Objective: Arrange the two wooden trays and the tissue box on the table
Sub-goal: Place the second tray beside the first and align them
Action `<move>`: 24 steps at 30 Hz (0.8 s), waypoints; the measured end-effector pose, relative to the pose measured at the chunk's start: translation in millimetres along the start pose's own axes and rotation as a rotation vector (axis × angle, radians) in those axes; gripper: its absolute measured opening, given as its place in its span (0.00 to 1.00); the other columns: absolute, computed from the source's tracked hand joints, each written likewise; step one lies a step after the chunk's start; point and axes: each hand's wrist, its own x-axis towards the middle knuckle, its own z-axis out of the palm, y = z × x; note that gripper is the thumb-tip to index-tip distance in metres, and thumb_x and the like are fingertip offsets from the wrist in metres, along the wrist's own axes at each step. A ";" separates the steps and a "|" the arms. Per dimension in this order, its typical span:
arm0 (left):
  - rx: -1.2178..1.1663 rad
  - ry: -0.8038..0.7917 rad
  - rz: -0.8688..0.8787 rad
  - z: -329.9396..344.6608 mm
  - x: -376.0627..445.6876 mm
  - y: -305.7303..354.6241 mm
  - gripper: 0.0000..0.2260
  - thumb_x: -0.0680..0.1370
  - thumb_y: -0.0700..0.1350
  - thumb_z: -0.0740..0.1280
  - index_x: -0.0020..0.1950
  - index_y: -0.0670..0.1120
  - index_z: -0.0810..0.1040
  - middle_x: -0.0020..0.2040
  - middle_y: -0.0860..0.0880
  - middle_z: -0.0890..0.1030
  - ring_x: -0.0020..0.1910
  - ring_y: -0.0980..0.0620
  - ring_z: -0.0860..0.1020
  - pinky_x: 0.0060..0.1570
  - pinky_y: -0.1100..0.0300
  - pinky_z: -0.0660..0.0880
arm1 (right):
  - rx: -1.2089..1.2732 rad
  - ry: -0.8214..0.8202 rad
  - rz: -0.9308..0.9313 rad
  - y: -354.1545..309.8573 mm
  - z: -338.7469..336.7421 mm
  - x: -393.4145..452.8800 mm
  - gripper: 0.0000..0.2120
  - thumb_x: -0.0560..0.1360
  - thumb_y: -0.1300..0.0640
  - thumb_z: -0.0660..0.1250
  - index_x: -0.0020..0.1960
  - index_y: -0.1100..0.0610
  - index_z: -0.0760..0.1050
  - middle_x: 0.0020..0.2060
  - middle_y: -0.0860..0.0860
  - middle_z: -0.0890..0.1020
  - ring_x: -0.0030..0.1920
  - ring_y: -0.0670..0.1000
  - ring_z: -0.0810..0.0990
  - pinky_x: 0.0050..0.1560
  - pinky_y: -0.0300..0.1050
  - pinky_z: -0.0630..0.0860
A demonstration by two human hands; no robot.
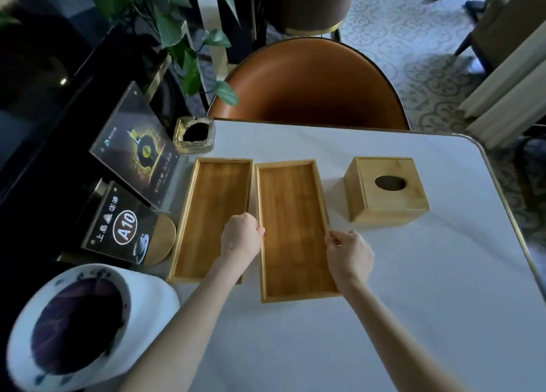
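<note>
Two long wooden trays lie side by side on the white table (413, 303). The left tray (212, 208) sits near the table's left side. The right tray (292, 223) lies just beside it, slightly turned. My left hand (240, 238) grips the right tray's left wall, with my forearm crossing over the left tray. My right hand (350, 254) pinches the same tray's right wall. A square wooden tissue box (384, 205) with an oval slot on top stands to the right of the trays, apart from them.
A glass ashtray (193, 134), an acrylic sign stand (139, 149), an A10 table sign (124, 226) and a round wooden coaster (165, 241) line the left edge. A white bowl-shaped pot (76, 326) stands at front left. An orange chair (310, 84) faces the far edge.
</note>
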 end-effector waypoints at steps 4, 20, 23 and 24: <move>0.009 -0.028 -0.008 10.9 14.3 -3.8 0.09 0.75 0.43 0.67 0.42 0.37 0.81 0.40 0.41 0.84 0.39 0.46 0.82 0.43 0.58 0.80 | -0.020 -0.014 0.019 1.7 10.7 6.9 0.11 0.77 0.57 0.62 0.48 0.58 0.83 0.37 0.53 0.78 0.35 0.51 0.71 0.29 0.36 0.61; 0.176 0.112 0.154 20.4 20.2 -13.8 0.10 0.77 0.42 0.64 0.56 0.40 0.76 0.51 0.43 0.82 0.48 0.48 0.81 0.44 0.61 0.78 | 0.080 -0.025 0.011 1.7 30.6 5.2 0.11 0.77 0.58 0.64 0.55 0.61 0.80 0.47 0.58 0.83 0.44 0.57 0.80 0.45 0.39 0.69; 0.239 0.149 0.236 27.2 19.3 -20.5 0.12 0.77 0.41 0.65 0.59 0.40 0.76 0.57 0.43 0.80 0.55 0.48 0.76 0.51 0.58 0.77 | 0.077 -0.024 -0.004 -2.2 34.1 5.8 0.11 0.77 0.58 0.64 0.55 0.61 0.80 0.47 0.59 0.83 0.44 0.58 0.81 0.47 0.44 0.74; 0.277 0.153 0.253 28.6 18.0 -22.6 0.12 0.76 0.40 0.66 0.59 0.40 0.77 0.57 0.42 0.80 0.57 0.47 0.76 0.54 0.56 0.77 | 0.073 -0.023 -0.008 -3.0 34.8 6.1 0.12 0.77 0.58 0.64 0.55 0.61 0.80 0.47 0.59 0.83 0.44 0.58 0.81 0.48 0.45 0.75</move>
